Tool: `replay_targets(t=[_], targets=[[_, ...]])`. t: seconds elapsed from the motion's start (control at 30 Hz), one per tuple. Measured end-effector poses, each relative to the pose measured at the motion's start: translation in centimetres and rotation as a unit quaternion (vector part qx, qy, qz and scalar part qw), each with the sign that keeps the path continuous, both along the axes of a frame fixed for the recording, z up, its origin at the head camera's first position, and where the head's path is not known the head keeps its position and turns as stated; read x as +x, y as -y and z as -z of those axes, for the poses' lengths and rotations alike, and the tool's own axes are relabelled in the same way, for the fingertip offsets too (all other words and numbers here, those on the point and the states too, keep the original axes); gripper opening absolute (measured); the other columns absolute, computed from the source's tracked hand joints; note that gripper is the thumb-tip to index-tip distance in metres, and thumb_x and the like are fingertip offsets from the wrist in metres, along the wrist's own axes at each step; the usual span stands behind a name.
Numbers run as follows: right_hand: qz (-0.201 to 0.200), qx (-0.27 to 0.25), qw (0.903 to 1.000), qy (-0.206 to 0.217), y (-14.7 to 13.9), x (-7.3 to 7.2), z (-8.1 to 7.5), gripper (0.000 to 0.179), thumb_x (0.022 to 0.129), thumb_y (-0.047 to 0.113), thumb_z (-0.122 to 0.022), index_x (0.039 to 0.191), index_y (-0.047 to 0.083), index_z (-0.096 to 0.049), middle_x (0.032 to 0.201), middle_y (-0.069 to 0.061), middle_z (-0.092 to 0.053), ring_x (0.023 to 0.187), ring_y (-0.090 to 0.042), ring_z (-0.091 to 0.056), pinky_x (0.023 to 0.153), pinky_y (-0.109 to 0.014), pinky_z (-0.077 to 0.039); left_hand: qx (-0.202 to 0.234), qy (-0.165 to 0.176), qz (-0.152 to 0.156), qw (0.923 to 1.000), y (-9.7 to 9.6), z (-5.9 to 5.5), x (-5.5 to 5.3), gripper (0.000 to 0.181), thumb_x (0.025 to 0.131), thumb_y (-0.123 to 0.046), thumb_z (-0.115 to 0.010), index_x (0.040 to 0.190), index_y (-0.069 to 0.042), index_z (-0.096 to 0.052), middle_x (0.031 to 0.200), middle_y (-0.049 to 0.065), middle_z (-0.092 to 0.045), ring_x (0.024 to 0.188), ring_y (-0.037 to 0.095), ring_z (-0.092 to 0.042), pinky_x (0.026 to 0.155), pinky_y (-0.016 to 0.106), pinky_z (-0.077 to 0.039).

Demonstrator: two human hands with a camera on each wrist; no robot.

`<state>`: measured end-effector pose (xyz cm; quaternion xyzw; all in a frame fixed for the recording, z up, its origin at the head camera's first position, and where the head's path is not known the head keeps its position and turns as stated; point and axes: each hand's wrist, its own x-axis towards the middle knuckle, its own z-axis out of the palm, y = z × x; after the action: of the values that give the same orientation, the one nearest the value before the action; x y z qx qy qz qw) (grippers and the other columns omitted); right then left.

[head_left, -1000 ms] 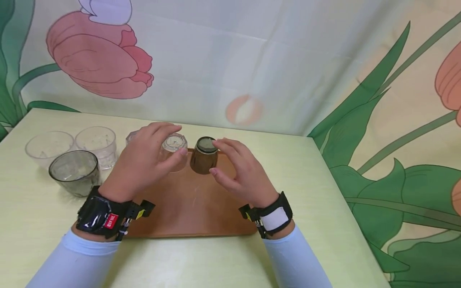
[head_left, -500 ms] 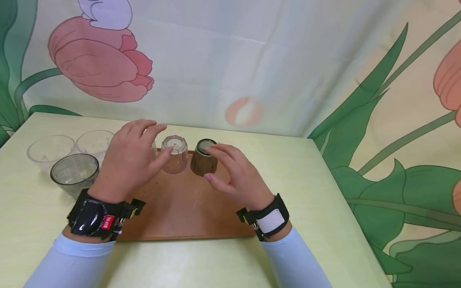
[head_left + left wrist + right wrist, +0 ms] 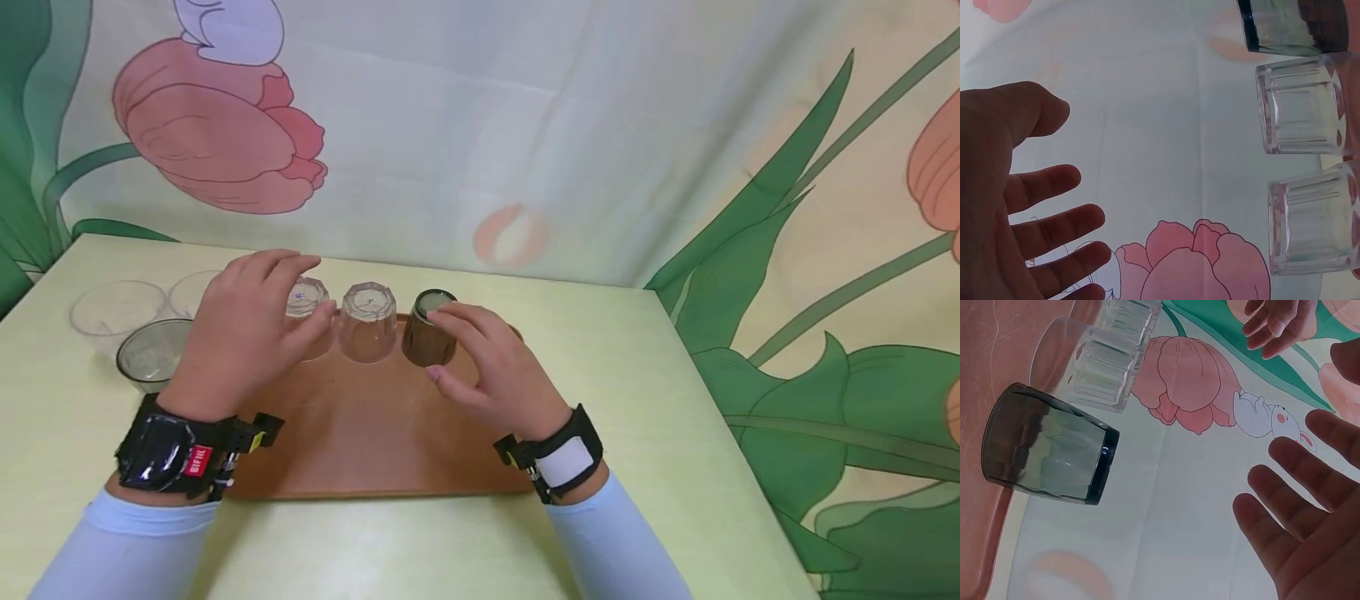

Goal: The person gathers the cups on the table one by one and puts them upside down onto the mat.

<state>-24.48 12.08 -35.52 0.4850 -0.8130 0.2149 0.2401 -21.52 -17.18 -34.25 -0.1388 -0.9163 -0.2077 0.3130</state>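
On the brown tray (image 3: pixel 375 450), a row of three cups stands upside down along the far edge: a clear cup (image 3: pixel 309 298), another clear cup (image 3: pixel 367 333) and a smoky dark cup (image 3: pixel 427 343). My left hand (image 3: pixel 243 329) hovers over the tray's left side with spread, relaxed fingers, partly covering the leftmost clear cup in the head view. The left wrist view shows a gap between that hand and the clear cups (image 3: pixel 1313 222). My right hand (image 3: pixel 498 367) is raised beside the dark cup (image 3: pixel 1047 447), its loose fingers apart from it and holding nothing.
Left of the tray, two clear cups (image 3: pixel 112 304) (image 3: pixel 189 287) and a dark grey cup (image 3: pixel 150 354) stand mouth up on the pale table (image 3: pixel 645 467). My left hand and wrist hide part of them. A flower-printed cloth (image 3: pixel 405 167) hangs behind the table.
My left hand has moved left from above the clear cups, uncovering the middle one and much of the leftmost. The right hand has shifted slightly down and left; the tray cups stay in place.
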Motion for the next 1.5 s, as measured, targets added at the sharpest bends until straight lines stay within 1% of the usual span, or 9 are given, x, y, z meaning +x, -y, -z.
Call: replay_targets(t=[0.23,0.53,0.77,0.9,1.0,1.13,1.27,1.4,1.5], targets=[[0.004,0.006,1.0,0.003,-0.2,-0.1,-0.2,0.051,0.092,0.029,-0.066,0.136,0.004,-0.057,0.133,-0.014,-0.058,0.126,-0.027,-0.055,0.11,-0.037,-0.044,0.01,0.014,-0.003,0.9998,0.0,-0.5,-0.3,0.05,0.089,-0.028,-0.07,0.131,-0.002,-0.062,0.129,0.024,-0.06,0.121,0.045,-0.054,0.097,0.065,-0.044],[0.006,0.011,0.9998,0.017,-0.3,-0.3,0.4,0.052,0.093,0.03,-0.066,0.138,0.006,-0.055,0.135,-0.013,-0.057,0.127,-0.026,-0.054,0.11,-0.037,-0.044,0.004,0.036,-0.013,0.9993,0.1,-0.4,-0.3,0.052,0.09,-0.03,-0.07,0.132,-0.002,-0.06,0.132,0.025,-0.058,0.122,0.046,-0.052,0.098,0.066,-0.043],[0.002,0.013,0.9998,0.014,0.0,-0.3,0.5,0.053,0.092,0.03,-0.067,0.139,0.007,-0.055,0.135,-0.013,-0.057,0.128,-0.025,-0.054,0.11,-0.036,-0.044,0.005,0.032,-0.012,0.9994,0.4,-0.1,-0.4,0.051,0.089,-0.029,-0.071,0.131,-0.001,-0.061,0.13,0.026,-0.06,0.12,0.046,-0.054,0.097,0.066,-0.044],[0.004,0.014,0.9998,0.009,0.2,-0.2,0.4,0.054,0.092,0.031,-0.067,0.139,0.007,-0.056,0.136,-0.013,-0.057,0.129,-0.025,-0.054,0.111,-0.036,-0.043,0.002,0.021,-0.004,0.9998,0.5,0.0,-0.4,0.05,0.088,-0.027,-0.072,0.129,-0.001,-0.062,0.128,0.026,-0.061,0.12,0.046,-0.055,0.096,0.065,-0.045],[0.008,0.016,0.9998,0.009,0.2,-0.1,0.4,0.053,0.092,0.031,-0.067,0.138,0.006,-0.056,0.135,-0.014,-0.058,0.128,-0.025,-0.054,0.11,-0.037,-0.044,0.003,0.026,-0.003,0.9997,0.4,0.0,-0.4,0.05,0.089,-0.027,-0.072,0.13,-0.001,-0.062,0.129,0.026,-0.06,0.12,0.045,-0.054,0.097,0.064,-0.045],[0.008,0.018,0.9997,0.012,0.1,0.0,0.5,0.053,0.092,0.03,-0.067,0.138,0.006,-0.057,0.135,-0.015,-0.058,0.128,-0.026,-0.055,0.11,-0.037,-0.045,0.004,0.041,-0.014,0.9991,0.4,-0.1,-0.2,0.051,0.09,-0.029,-0.07,0.132,-0.001,-0.061,0.13,0.026,-0.059,0.121,0.046,-0.053,0.099,0.065,-0.044],[0.014,0.023,0.9995,0.016,0.1,0.1,0.6,0.053,0.092,0.031,-0.067,0.138,0.007,-0.056,0.135,-0.014,-0.057,0.128,-0.025,-0.055,0.11,-0.037,-0.045,0.005,0.041,-0.022,0.9989,0.6,-0.1,0.0,0.053,0.09,-0.031,-0.071,0.133,-0.002,-0.061,0.131,0.025,-0.06,0.121,0.045,-0.053,0.098,0.065,-0.044],[0.014,0.03,0.9993,0.016,0.2,0.2,0.7,0.053,0.093,0.032,-0.067,0.139,0.007,-0.056,0.136,-0.014,-0.057,0.128,-0.025,-0.055,0.111,-0.036,-0.044,0.008,0.044,-0.031,0.9985,1.2,0.0,0.0,0.053,0.089,-0.03,-0.072,0.133,-0.001,-0.06,0.13,0.026,-0.059,0.12,0.046,-0.054,0.097,0.066,-0.045],[0.01,0.026,0.9995,0.011,0.3,0.2,0.6,0.053,0.093,0.031,-0.067,0.139,0.007,-0.056,0.135,-0.013,-0.058,0.127,-0.025,-0.055,0.111,-0.036,-0.044,0.011,0.056,-0.036,0.9977,1.7,0.1,0.0,0.053,0.09,-0.031,-0.071,0.133,-0.001,-0.06,0.132,0.027,-0.058,0.121,0.047,-0.053,0.097,0.066,-0.045]])
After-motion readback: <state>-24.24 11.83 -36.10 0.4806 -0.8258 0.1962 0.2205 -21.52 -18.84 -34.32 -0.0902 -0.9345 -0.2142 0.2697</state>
